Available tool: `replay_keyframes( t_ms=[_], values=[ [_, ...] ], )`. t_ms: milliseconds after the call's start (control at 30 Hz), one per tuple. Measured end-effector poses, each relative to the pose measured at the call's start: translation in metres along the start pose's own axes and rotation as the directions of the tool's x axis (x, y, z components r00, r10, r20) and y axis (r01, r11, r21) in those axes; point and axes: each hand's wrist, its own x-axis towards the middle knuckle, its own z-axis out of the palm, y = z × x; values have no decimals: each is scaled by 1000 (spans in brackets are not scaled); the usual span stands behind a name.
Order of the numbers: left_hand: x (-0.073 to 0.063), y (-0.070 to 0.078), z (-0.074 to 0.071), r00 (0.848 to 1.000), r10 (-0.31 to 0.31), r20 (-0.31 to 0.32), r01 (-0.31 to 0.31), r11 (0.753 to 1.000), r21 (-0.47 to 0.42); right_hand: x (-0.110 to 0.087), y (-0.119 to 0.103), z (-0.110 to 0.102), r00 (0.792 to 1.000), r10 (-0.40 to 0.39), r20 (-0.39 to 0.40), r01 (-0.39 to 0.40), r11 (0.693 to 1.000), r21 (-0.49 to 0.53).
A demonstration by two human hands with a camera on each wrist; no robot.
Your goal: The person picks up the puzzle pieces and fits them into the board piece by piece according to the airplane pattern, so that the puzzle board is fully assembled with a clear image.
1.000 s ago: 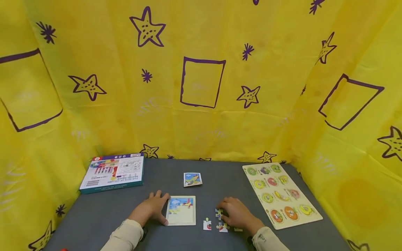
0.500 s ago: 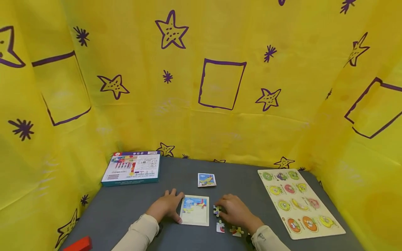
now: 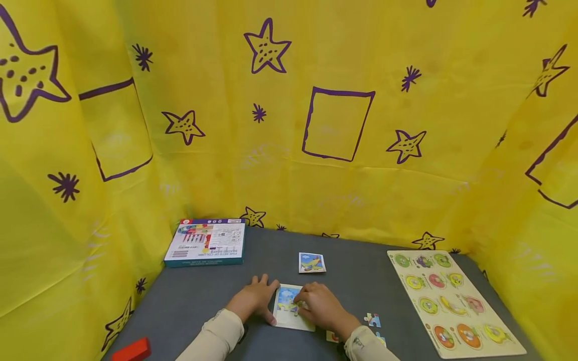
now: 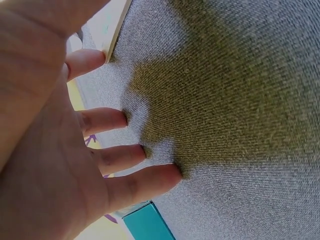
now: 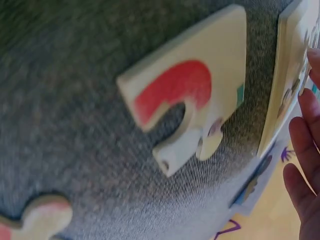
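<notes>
A shallow puzzle tray (image 3: 293, 322), partly filled with a blue-sky picture, lies on the grey table. My left hand (image 3: 255, 299) has its fingers spread along the tray's left side. Its thumb rests at the near left corner, and in the left wrist view its index finger (image 4: 87, 62) touches the tray's edge while the other fingertips meet the cloth. Over the tray, my right hand (image 3: 322, 304) pinches a small jigsaw piece (image 3: 296, 313), mostly hidden by the fingers. A white jigsaw piece with a red curve (image 5: 197, 92) lies on the table below the right wrist.
More loose jigsaw pieces (image 3: 373, 320) lie right of the tray. A picture card of an airplane (image 3: 312, 262) sits behind it. A fruit puzzle board (image 3: 456, 303) is at the right, a flat box (image 3: 205, 242) at the back left, and a red block (image 3: 131, 349) at the front left.
My right hand has moved left from the loose pieces to the tray, carrying a jigsaw piece. My left hand stays at the tray's side. The head view has swung left.
</notes>
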Motion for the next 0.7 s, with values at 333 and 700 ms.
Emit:
replay_keyframes(
  t_ms=[333,700],
  values=[
    [-1,3,-5,1000,-7,4,7,1000,12,3,-1,2,999,25,20,-26,1000,11],
    [1,2,-3,1000,-20,21,20,1000,-1,4,-2,3,1000,25,18,-25,1000,6]
  ],
)
